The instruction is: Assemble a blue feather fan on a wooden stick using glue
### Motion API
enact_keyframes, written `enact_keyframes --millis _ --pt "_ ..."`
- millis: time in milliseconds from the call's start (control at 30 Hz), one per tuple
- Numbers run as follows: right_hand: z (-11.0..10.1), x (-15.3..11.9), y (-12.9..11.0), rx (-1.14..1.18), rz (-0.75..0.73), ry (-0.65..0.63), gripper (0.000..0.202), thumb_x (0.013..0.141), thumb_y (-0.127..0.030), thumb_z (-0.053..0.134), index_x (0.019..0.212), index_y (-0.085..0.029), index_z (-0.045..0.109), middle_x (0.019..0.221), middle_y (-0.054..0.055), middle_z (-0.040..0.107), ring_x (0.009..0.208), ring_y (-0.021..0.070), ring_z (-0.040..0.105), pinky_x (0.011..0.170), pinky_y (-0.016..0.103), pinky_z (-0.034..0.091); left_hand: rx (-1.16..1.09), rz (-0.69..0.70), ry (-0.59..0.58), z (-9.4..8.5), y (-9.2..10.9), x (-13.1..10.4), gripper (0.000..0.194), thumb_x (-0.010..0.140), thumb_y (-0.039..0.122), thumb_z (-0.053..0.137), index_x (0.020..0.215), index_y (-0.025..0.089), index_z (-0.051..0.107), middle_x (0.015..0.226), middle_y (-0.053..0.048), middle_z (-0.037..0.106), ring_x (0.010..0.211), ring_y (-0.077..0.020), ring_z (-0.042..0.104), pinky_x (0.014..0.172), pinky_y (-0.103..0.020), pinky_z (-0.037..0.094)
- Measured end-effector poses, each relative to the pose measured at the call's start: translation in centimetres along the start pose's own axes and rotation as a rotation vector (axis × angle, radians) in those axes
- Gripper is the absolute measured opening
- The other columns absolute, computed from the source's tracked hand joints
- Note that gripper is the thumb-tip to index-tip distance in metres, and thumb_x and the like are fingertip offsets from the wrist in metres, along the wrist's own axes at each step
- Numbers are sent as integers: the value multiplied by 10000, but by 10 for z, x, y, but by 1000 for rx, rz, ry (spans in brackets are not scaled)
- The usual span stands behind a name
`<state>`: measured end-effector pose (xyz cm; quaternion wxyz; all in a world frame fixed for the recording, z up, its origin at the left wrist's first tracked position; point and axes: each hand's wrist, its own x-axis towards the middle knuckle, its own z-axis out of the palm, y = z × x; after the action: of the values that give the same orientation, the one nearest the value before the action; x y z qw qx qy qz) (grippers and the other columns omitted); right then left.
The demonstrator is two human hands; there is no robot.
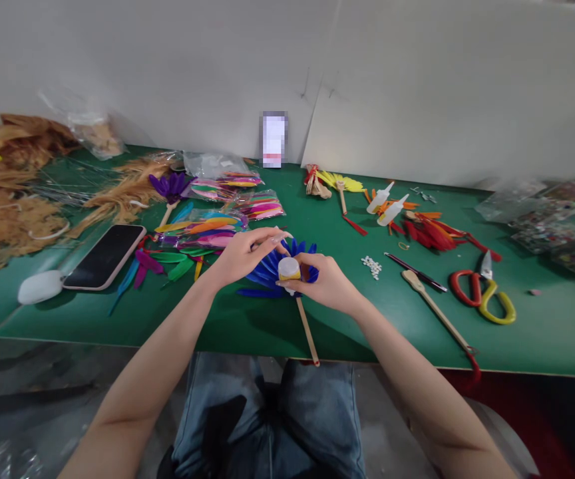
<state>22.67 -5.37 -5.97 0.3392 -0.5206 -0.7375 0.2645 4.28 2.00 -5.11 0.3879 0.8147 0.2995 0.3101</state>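
Observation:
A fan of blue feathers (267, 273) lies on the green table, with a wooden stick (307, 331) pointing toward the front edge. Over the base of the feathers is a small round container (289, 269) with a whitish top and a yellow band. My right hand (323, 283) grips it between thumb and fingers from the right. My left hand (250, 253) is over the upper left of the feathers, its fingers bent together near their tips; whether it pinches anything is too small to tell.
On the left lie a phone (105, 258), a white mouse-like object (40, 287), coloured feathers and raffia (12, 219). Rightward are white beads (371, 267), a pen (416, 271), a wooden stick (440, 311), scissors (487, 286), glue bottles (392, 211) and red feathers (430, 231).

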Motion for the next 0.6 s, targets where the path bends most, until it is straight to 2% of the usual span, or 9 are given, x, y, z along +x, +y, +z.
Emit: enact_keyframes --millis 433,600 --pt "-7 2 1 -167 -63 18 195 744 -356 723 765 -196 614 591 -50 565 562 111 508 715 283 362 6 -18 -9 -1 3 0 358 944 409 418 1125 187 632 900 -41 732 833 -157 648 728 -243 484" --pt "-25 -2 -5 -180 -56 195 192 758 -371 703 792 -204 614 604 -37 551 599 129 500 716 289 377 19 -30 -10 -3 2 -1 374 947 419 408 1149 192 625 867 -33 732 772 -150 640 692 -237 470"
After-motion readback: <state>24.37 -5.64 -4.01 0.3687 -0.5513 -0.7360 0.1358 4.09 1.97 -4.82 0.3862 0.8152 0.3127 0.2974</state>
